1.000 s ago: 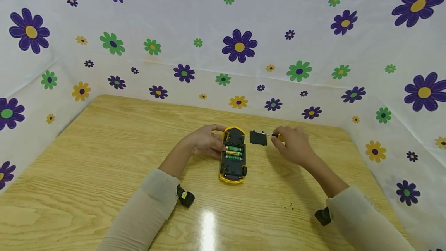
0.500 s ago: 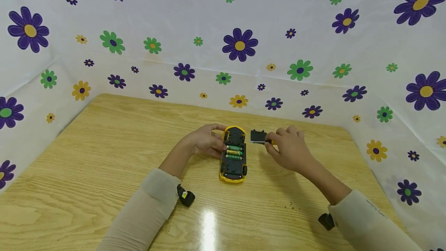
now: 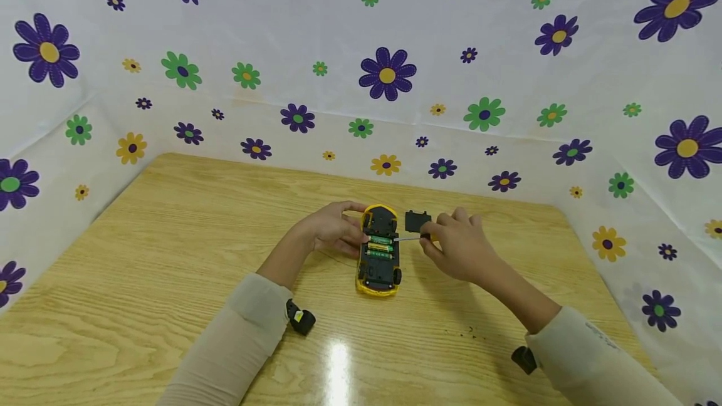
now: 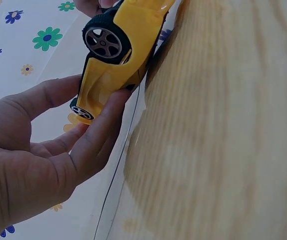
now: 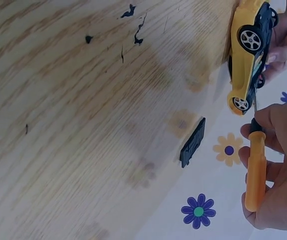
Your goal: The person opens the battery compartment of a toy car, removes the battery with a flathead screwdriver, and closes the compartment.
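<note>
A yellow toy car (image 3: 379, 274) lies upside down on the table, its black underside up and several green-and-gold batteries (image 3: 379, 247) in the uncovered bay. My left hand (image 3: 336, 230) grips the car's left side, thumb on the underside edge and fingers along the body, as the left wrist view also shows. My right hand (image 3: 459, 246) holds a screwdriver (image 5: 256, 170) with an orange handle and black collar. Its thin metal shaft (image 3: 408, 239) points left, the tip at the bay's right edge by the uppermost battery; whether it touches is unclear.
A black battery cover (image 3: 418, 221) lies flat on the table just right of the car. Small dark scraps (image 5: 128, 11) are scattered nearer the front right. The wooden table (image 3: 197, 237) meets a flower-printed sheet (image 3: 316, 30) at the back and sides.
The right hand has brought the screwdriver left and toward me, from over the battery cover to the car's battery bay. The left hand and car stay nearly in place.
</note>
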`<state>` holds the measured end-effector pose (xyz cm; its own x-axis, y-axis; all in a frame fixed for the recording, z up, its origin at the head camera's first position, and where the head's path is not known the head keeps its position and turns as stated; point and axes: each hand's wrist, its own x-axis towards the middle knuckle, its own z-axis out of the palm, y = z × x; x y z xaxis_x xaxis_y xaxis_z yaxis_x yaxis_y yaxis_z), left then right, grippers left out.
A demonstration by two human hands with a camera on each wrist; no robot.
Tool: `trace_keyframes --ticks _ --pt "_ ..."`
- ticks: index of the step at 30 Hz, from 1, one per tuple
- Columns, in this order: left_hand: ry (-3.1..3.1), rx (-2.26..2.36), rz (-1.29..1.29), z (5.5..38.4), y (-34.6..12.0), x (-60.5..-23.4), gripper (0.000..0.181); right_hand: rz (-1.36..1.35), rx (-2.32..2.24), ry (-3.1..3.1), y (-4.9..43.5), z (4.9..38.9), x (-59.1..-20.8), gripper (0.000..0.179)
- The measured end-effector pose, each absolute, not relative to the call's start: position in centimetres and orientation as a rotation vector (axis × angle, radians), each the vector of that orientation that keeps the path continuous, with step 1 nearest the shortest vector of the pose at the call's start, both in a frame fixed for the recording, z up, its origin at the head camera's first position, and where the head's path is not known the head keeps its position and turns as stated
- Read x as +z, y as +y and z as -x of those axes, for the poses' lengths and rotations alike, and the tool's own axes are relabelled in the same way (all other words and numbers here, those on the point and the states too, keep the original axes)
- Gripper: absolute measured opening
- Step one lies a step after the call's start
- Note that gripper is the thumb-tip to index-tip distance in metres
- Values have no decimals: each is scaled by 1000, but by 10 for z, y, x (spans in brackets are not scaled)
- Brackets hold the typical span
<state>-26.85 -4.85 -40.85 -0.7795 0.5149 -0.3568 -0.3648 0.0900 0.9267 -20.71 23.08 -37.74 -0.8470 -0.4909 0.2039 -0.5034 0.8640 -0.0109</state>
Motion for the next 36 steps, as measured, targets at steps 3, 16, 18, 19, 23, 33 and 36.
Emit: trace_keyframes --ticks 3,16,18,19,23,33,36 --pt "1732 1763 -151 268 -49 -409 80 -770 84 -2852 229 207 -378 19" --pt "1727 1768 -153 269 -49 -409 81 -770 -38 -2886 218 208 -367 16" --pt "1727 1769 -151 269 -49 -409 81 -770 -64 -2895 216 208 -363 15" --pt "1729 1768 -150 269 -48 -409 81 -772 -79 -2899 215 208 -361 14" --pt "1733 1766 -146 268 -49 -409 80 -780 -111 -2908 211 209 -355 11" --pt "1742 1761 -159 269 -49 -410 78 -784 -151 -2925 206 214 -350 14" --pt "1747 1756 -158 269 -49 -410 78 -807 -176 -2917 206 216 -348 14"
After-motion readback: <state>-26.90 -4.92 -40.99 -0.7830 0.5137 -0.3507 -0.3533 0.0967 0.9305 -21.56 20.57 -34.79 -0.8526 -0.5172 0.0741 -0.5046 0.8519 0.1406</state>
